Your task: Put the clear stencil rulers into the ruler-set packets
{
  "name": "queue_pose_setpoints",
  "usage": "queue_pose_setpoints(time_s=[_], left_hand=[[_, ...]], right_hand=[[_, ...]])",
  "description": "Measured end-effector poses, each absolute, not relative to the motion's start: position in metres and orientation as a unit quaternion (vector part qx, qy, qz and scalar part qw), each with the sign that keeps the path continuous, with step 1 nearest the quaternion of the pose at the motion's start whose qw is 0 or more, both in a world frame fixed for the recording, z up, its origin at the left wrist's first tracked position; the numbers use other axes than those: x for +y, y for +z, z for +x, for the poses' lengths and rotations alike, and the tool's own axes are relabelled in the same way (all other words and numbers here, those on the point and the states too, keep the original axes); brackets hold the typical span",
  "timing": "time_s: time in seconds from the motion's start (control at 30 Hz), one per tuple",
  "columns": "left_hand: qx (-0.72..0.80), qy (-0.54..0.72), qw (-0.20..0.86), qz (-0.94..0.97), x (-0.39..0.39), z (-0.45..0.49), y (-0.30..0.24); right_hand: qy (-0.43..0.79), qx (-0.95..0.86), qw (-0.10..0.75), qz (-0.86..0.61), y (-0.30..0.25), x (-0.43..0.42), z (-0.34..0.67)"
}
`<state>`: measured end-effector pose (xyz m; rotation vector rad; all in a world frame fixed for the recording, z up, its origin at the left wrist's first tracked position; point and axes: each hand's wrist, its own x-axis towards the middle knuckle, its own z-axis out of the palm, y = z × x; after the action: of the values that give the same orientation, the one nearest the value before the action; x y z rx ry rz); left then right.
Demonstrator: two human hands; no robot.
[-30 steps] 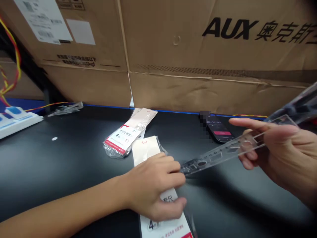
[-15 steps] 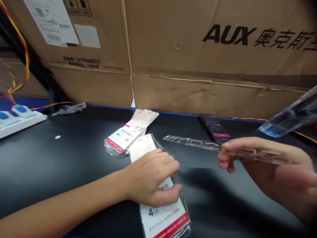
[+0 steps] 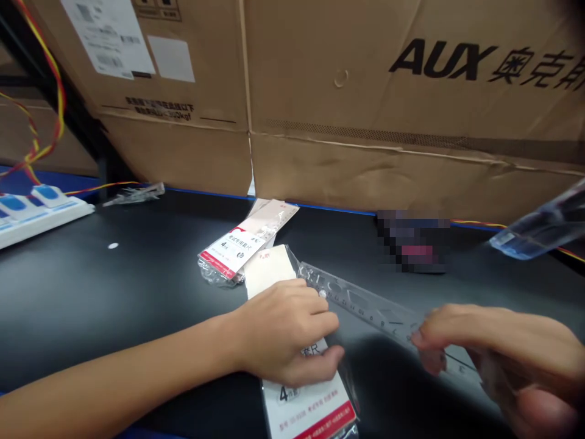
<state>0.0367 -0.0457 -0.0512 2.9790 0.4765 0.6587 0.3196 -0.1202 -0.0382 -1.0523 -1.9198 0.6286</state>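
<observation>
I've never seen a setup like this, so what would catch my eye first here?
Probably the large cardboard carton printed AUX, filling the back of the black bench. In front, the right hand pinches a clear plastic stencil ruler, while the left hand rests on a plastic-wrapped packet at centre.
</observation>
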Motion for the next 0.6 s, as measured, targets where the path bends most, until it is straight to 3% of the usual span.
queue_pose_setpoints(time_s=[0.1, 0.6], left_hand=[[0.152, 0.225, 0.021, 0.962, -0.046, 0.037, -0.05], [0.122, 0.314, -0.007, 0.941, -0.049, 0.04, -0.049]], right_hand=[[0.238, -0.777, 0.432, -0.39, -0.031, -0.119, 0.307], [0.494, -0.667, 0.38, -0.408, -0.043, -0.114, 0.28]])
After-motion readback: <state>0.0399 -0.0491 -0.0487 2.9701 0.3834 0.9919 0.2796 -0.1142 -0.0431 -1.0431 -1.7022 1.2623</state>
